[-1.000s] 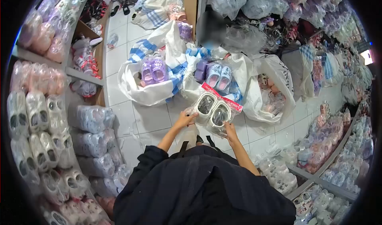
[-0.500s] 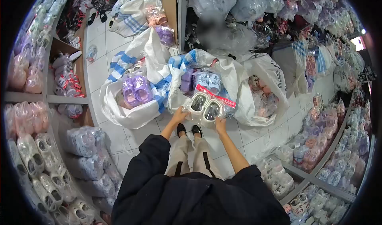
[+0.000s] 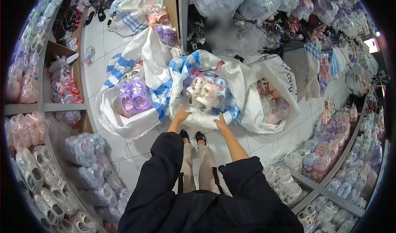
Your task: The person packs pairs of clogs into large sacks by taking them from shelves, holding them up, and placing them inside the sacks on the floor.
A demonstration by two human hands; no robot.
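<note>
A pair of white clogs with printed decoration (image 3: 206,93), wrapped in clear plastic, lies on top of the footwear in the middle white-and-blue woven sack (image 3: 175,101). Light blue clogs (image 3: 222,86) show partly beside and beneath it. My left hand (image 3: 181,115) is at the sack's near left rim, fingers apart and nothing seen in them. At the near right rim is my right hand (image 3: 222,122), its fingers also spread. Whether either hand touches the sack fabric I cannot tell.
On the left stands an open sack with purple clogs (image 3: 135,97); on the right, another sack (image 3: 284,78) holds wrapped pinkish footwear. Shelves of bagged shoes (image 3: 49,196) line both sides. My feet (image 3: 200,137) are on the tiled floor just before the middle sack.
The white clogs have left my hands and now lie in the middle sack, turned with their decorated tops showing. Both hands have drawn slightly toward me, at the sack's near rim.
</note>
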